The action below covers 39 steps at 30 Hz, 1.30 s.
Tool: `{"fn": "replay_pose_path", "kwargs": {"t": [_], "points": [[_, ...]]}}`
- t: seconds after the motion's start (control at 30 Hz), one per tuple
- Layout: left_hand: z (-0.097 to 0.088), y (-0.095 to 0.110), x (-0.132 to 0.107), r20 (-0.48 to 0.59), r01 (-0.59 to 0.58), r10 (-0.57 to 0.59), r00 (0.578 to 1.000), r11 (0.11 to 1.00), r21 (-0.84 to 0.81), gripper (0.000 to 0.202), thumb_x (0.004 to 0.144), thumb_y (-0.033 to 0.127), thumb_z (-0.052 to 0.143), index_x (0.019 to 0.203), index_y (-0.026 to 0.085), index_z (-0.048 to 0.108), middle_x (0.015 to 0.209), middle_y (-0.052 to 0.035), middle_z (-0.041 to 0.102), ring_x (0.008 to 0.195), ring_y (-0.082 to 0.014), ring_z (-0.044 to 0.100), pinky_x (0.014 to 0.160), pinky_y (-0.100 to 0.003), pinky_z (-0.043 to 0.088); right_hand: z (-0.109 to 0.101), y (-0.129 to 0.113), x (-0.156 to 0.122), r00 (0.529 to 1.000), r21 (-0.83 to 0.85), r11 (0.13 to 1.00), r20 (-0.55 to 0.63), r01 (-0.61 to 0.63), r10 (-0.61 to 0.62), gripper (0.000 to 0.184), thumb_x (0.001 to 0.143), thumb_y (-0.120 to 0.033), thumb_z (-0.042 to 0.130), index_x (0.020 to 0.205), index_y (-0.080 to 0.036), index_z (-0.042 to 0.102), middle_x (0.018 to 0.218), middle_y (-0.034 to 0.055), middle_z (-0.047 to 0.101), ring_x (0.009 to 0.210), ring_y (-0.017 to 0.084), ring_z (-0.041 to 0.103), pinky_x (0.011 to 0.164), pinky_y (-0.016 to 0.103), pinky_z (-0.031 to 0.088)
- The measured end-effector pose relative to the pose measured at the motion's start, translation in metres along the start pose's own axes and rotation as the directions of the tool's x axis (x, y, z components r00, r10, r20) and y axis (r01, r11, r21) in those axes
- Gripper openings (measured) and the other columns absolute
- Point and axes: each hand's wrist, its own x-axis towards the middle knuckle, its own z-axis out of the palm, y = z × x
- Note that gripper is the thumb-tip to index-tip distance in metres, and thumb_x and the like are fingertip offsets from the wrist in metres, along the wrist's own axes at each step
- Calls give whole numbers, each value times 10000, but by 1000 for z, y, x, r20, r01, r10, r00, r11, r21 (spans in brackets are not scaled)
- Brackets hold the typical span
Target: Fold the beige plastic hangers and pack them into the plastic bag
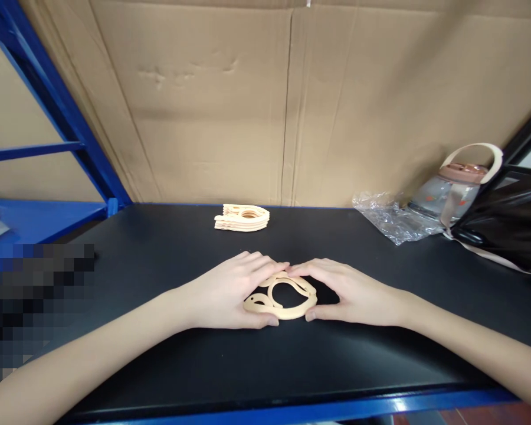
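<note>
A cream plastic folding hanger, with curved arms and a round opening, lies on the black tabletop between my hands. My left hand covers its left part, with the thumb along the near edge and the fingers over the far edge. At the right end, my right hand grips it between the thumb in front and the fingertips behind. The fingertips of both hands meet at its far side. Farther back sits a neat stack of similar cream folded hangers, apart from my hands.
A clear plastic bag lies at the back right beside a water bottle with a pink lid and strap. Black bags stand at the right edge. Cardboard walls the back; a blue metal frame rises at left.
</note>
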Motion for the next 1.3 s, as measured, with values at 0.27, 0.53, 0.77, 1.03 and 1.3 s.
{"fn": "replay_pose_path", "kwargs": {"t": [0.27,0.53,0.77,1.03,1.3], "points": [[-36,-24,3,-73,132,-120,990,974,183,693,717,387,658,1349,205,442,1358,-100,514,1245,-304,456,1060,-412,322,-13,11,-1,997,-158,986,-74,-49,37,432,928,-422,493,1327,-259,462,1306,80,552,1203,248,506,1020,465,407],[-76,-96,32,-170,330,-304,937,931,157,683,743,523,602,1314,171,475,1251,-107,554,1143,-269,513,970,-372,386,-11,34,9,998,-210,976,-48,-60,51,368,947,-411,448,1265,-238,516,1268,85,571,1159,248,543,1013,470,419],[-72,-128,46,-41,354,-351,935,924,145,607,754,481,582,1278,181,524,1300,-92,542,1175,-263,496,972,-359,387,-12,38,22,1000,-257,966,-20,-15,10,336,956,-379,442,1239,-218,527,1246,82,568,1120,235,551,988,440,431],[-69,-125,42,52,389,-391,919,920,41,774,767,564,561,1420,201,359,1440,-103,427,1240,-265,464,984,-334,385,-7,37,24,999,-337,941,-33,-8,-4,303,967,-339,422,1197,-191,552,1204,94,561,1071,227,568,936,412,467],[-77,-125,51,173,398,-390,905,917,-14,714,734,570,613,1352,255,442,1333,-61,552,1137,-251,548,901,-306,433,-5,35,25,998,-397,917,-46,21,-43,289,970,-307,419,1190,-182,558,1176,99,572,1040,223,589,921,428,492]]}}
